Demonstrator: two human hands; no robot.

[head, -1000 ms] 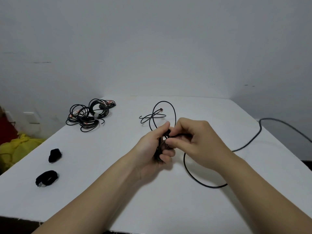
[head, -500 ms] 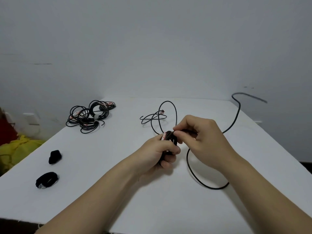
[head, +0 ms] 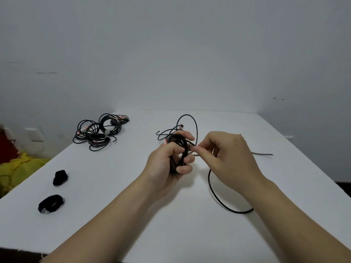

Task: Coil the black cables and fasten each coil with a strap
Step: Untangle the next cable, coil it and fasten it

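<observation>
Over the middle of the white table [head: 190, 234], my left hand [head: 167, 160] grips a small coil of black cable [head: 179, 147] wound around its fingers. My right hand [head: 226, 154] pinches the same cable just right of the coil. The loose length of that cable [head: 218, 198] curves down onto the table and passes under my right forearm; its far end [head: 266, 154] lies flat at the right. A tall loop [head: 195, 126] rises behind the hands. Two black straps lie at the left: one bunched [head: 59, 177], one rolled [head: 51, 203].
A pile of black cable coils with pale tags [head: 98, 131] sits at the back left of the table. A yellow bundle [head: 20, 168] lies on the floor beyond the table's left edge. A grey wall stands behind.
The coil in my left hand has grown by a turn. The cable's free end, which swung up in the air at the right, now lies flat on the table near my right hand.
</observation>
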